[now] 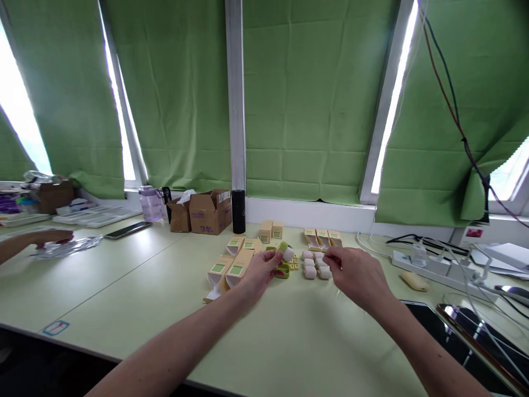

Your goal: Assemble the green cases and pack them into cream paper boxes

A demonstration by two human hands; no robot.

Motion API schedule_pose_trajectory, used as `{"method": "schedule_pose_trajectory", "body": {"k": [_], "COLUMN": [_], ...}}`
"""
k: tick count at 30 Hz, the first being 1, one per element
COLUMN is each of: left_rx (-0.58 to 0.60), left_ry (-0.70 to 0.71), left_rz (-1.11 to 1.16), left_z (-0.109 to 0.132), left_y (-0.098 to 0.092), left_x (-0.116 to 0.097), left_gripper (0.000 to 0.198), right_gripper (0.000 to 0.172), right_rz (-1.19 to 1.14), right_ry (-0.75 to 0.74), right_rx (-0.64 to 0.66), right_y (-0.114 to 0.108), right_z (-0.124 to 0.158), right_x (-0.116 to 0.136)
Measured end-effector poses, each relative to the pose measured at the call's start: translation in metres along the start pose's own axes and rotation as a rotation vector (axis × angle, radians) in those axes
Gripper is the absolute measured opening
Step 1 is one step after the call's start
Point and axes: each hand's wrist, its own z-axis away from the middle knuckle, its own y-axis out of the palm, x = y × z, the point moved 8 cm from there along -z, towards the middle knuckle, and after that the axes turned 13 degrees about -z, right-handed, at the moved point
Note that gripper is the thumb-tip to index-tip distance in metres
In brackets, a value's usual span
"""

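Observation:
My left hand [259,271] is closed around a small olive-green cover [283,246] with a white rounded piece [288,254] showing at its right side. Just beneath lies another green cover [283,271], and small yellowish square pieces [293,263] sit beside it. My right hand [360,277] has its fingers pinched together at the right edge of a group of small whitish rounded cases [309,271]; anything inside the pinch is too small to make out. Left of my left hand stand several open tan cartons [219,268] with green labels.
More small tan cartons stand behind [322,237]. A black cylinder [238,212], brown boxes [210,212] and a purple jug [151,204] line the back. Right are a power strip [444,271] with cables and dark tablets [438,336]. Another person's hand [52,237] touches clear plastic bags [70,246].

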Motion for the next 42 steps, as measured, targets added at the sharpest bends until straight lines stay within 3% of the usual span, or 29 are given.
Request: {"method": "schedule_pose_trajectory", "body": {"k": [4,11,16,20,24,27,29,30,36,42], "left_rx": [-0.026,-0.061,-0.067,-0.089,-0.091,-0.1,-0.12,-0.131,-0.216,-0.22], "left_ry": [0.001,0.006,0.015,0.012,0.027,0.048,0.061,0.071,0.115,0.125], "left_rz": [0.013,0.023,0.015,0.007,-0.004,-0.012,-0.021,-0.026,-0.064,-0.087], "left_z": [-0.002,-0.009,-0.009,-0.01,-0.01,-0.008,-0.008,-0.007,-0.007,-0.008], "left_y": [-0.004,-0.011,-0.01,-0.012,-0.014,-0.015,-0.017,-0.018,-0.027,-0.027], "left_x": [0.0,0.005,0.005,0.006,0.004,0.001,-0.002,-0.004,-0.009,-0.007], "left_gripper": [0.054,0.058,0.058,0.06,0.057,0.057,0.058,0.058,0.06,0.061], "right_gripper": [0.025,0.022,0.029,0.028,0.018,0.01,0.004,0.009,0.058,0.047], "right_rz": [0.269,0.459,0.494,0.436,0.156,-0.16,-0.422,-0.575,-1.588,-1.838], "right_ry": [0.067,0.036,0.047,0.045,-0.021,-0.039,-0.011,0.018,0.25,0.327], "right_rx": [0.102,0.284,0.369,0.365,0.236,0.174,0.184,0.201,0.227,0.29], "right_y": [-0.017,-0.005,0.007,0.004,-0.01,-0.005,0.012,0.024,0.09,0.117], "right_z": [0.009,0.042,0.053,0.05,0.038,0.024,0.012,0.006,-0.016,0.002], "right_x": [-0.03,-0.094,-0.095,-0.081,-0.059,-0.04,-0.028,-0.023,-0.007,-0.003]}}
